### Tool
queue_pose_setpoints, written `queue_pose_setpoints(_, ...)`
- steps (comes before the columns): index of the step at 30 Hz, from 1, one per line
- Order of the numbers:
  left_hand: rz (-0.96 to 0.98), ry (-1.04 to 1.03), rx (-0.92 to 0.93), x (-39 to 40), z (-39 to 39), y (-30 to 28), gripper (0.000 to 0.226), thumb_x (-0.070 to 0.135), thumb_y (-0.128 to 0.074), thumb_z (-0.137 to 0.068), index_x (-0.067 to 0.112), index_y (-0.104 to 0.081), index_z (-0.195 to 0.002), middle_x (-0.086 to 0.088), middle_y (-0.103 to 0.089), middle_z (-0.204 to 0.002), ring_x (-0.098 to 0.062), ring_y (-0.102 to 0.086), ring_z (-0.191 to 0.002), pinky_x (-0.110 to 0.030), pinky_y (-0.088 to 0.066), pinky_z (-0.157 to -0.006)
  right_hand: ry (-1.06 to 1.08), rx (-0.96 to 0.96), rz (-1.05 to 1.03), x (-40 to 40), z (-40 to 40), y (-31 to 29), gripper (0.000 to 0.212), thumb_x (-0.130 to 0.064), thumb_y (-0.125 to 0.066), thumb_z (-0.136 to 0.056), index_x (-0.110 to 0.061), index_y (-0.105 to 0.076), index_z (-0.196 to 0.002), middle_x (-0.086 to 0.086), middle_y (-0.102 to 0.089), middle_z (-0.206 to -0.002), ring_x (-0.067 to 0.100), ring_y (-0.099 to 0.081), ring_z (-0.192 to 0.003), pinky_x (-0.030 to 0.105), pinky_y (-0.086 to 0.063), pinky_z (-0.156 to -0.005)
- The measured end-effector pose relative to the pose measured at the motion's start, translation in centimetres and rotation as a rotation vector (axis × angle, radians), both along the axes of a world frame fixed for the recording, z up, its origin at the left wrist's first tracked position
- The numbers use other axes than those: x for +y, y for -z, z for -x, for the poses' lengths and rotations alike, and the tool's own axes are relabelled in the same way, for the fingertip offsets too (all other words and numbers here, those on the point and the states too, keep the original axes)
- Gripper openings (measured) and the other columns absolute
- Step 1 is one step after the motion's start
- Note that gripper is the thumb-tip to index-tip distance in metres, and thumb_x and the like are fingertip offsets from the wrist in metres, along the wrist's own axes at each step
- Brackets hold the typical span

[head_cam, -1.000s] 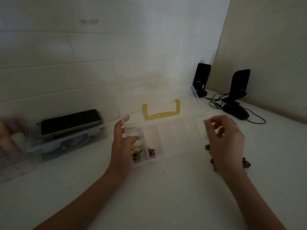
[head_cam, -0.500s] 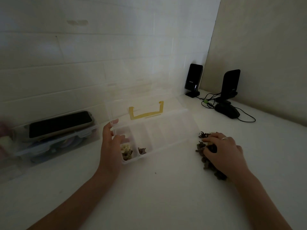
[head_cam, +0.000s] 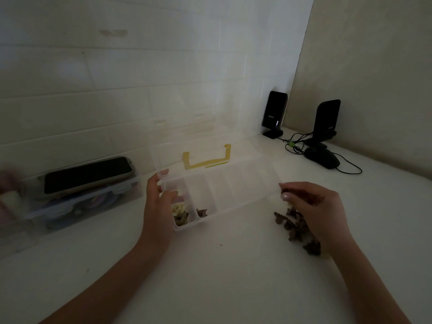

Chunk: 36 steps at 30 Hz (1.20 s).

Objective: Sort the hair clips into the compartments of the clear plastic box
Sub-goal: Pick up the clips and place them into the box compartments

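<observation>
The clear plastic box [head_cam: 245,203] lies open on the white counter, its lid [head_cam: 198,146] with a yellow handle [head_cam: 205,162] tipped back against the wall. The leftmost compartment holds cream and brown clips [head_cam: 179,213]; the one beside it holds a brown clip [head_cam: 202,212]. The other compartments look empty. My left hand [head_cam: 159,206] grips the box's left end, thumb inside the rim. My right hand [head_cam: 315,206] hovers by the box's right end, fingertips pinched on a small hair clip, just above a pile of brown hair clips [head_cam: 294,228].
A dark phone [head_cam: 86,174] lies on a clear lidded container [head_cam: 70,206] at the left wall. Two black speakers [head_cam: 274,113] [head_cam: 327,120], a black mouse [head_cam: 322,157] and cables sit in the far right corner. Bare white counter lies in front of the box.
My right hand dropped onto the clip pile, then rose from it with fingertips pinched, moving toward the box. My left hand stayed on the box's left end.
</observation>
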<state>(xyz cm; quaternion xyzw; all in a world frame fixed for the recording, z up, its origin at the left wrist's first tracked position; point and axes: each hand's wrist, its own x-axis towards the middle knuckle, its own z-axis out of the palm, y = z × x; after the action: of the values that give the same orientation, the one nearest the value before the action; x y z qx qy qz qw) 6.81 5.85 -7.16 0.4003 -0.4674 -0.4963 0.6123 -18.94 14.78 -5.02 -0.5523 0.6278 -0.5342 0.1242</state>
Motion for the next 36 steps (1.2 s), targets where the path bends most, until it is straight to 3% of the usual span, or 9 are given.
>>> queue_pose_setpoints(4, 0.001, 0.013, 0.001, 0.2, 0.0, -0.1, 0.05, -0.003, -0.034, -0.086, 0.041, -0.05, -0.104, 0.013, -0.06, -0.098, -0.014, -0.066, -0.079, -0.026, -0.053, -0.052, -0.171, -0.057, 0.062, 0.0, -1.6, -0.6, 0.031, -0.004, -0.074, -0.072, -0.021, -0.068, -0.098, -0.006, -0.073, -0.089, 0.013, -0.068, -0.08, 0.018, -0.055, -0.071)
queue_pose_setpoints(7, 0.028, 0.009, -0.015, 0.4, -0.1, -0.1, 0.049, -0.003, -0.034, -0.087, 0.039, -0.05, -0.106, 0.01, -0.059, -0.101, -0.018, -0.065, -0.083, -0.034, -0.053, -0.062, -0.307, -0.139, 0.089, -0.4, -3.4, -1.0, 0.026, 0.004, -0.073, -0.071, -0.011, -0.066, -0.091, 0.001, -0.073, -0.091, 0.015, -0.069, -0.081, 0.02, -0.054, -0.076)
queue_pose_setpoints(12, 0.04, 0.026, -0.029, 0.4, -0.1, 0.0, 0.046, 0.003, -0.037, -0.087, 0.042, -0.049, -0.107, 0.005, -0.056, -0.107, -0.017, -0.065, -0.085, -0.032, -0.055, -0.058, -0.467, -0.243, 0.075, -1.3, -8.3, -0.8, 0.02, 0.004, -0.074, -0.071, -0.007, -0.06, -0.079, 0.001, -0.075, -0.093, 0.013, -0.071, -0.088, 0.021, -0.054, -0.078)
queue_pose_setpoints(18, 0.11, 0.016, -0.055, 0.3, -0.2, 0.5, 0.033, 0.026, -0.045, -0.079, 0.042, -0.052, -0.107, 0.008, -0.06, -0.104, -0.001, -0.065, -0.084, -0.017, -0.051, -0.063, -0.407, 0.0, 0.161, -4.0, -13.6, -1.3, 0.01, -0.004, -0.075, -0.073, -0.01, -0.068, -0.074, -0.004, -0.071, -0.099, 0.007, -0.067, -0.083, 0.021, -0.054, -0.077)
queue_pose_setpoints(22, 0.138, -0.005, -0.026, -0.4, -0.3, 1.0, 0.021, 0.021, -0.044, -0.094, 0.032, -0.053, -0.109, 0.018, -0.066, -0.096, -0.001, -0.064, -0.09, -0.013, -0.049, -0.066, -0.393, 0.306, 0.14, -5.3, -14.0, -1.6, 0.015, -0.013, -0.072, -0.078, -0.013, -0.073, -0.094, -0.001, -0.069, -0.114, 0.007, -0.05, -0.116, 0.019, -0.037, -0.1)
queue_pose_setpoints(26, 0.144, -0.022, -0.021, -0.3, -0.4, 0.9, 0.025, 0.016, -0.037, -0.099, 0.035, -0.052, -0.107, 0.026, -0.067, -0.089, 0.005, -0.064, -0.085, -0.011, -0.049, -0.065, -0.363, 0.413, 0.101, -5.5, -12.6, -2.2, 0.011, -0.022, -0.073, -0.077, -0.023, -0.076, -0.088, -0.005, -0.058, -0.131, 0.011, -0.041, -0.129, 0.034, -0.03, -0.107)
queue_pose_setpoints(30, 0.065, -0.016, 0.024, -0.4, -0.3, 0.9, 0.026, 0.018, -0.041, -0.098, 0.04, -0.054, -0.105, 0.002, -0.063, -0.106, -0.017, -0.065, -0.092, -0.033, -0.055, -0.074, -0.284, 0.432, 0.175, -4.9, -10.3, -2.9, 0.016, -0.015, -0.071, -0.08, -0.024, -0.075, -0.092, -0.005, -0.064, -0.122, 0.011, -0.052, -0.118, 0.032, -0.037, -0.102)
queue_pose_setpoints(33, 0.036, -0.022, 0.039, -0.3, -0.3, 0.7, 0.024, 0.018, -0.04, -0.098, 0.038, -0.052, -0.106, -0.001, -0.06, -0.102, -0.01, -0.067, -0.075, -0.026, -0.054, -0.057, -0.008, 0.401, 0.206, -3.8, -6.4, -2.5, 0.02, -0.008, -0.067, -0.081, -0.024, -0.072, -0.093, -0.008, -0.07, -0.101, 0.015, -0.06, -0.098, 0.033, -0.042, -0.093)
queue_pose_setpoints(36, 0.017, -0.027, 0.03, -0.4, -0.2, 0.6, 0.024, 0.02, -0.04, -0.098, 0.04, -0.051, -0.102, 0.0, -0.059, -0.101, -0.02, -0.064, -0.079, -0.031, -0.053, -0.058, 0.184, 0.404, 0.09, -2.2, -3.0, -1.5, 0.02, -0.009, -0.059, -0.084, -0.027, -0.062, -0.09, -0.019, -0.06, -0.08, 0.012, -0.056, -0.074, 0.043, -0.049, -0.074)
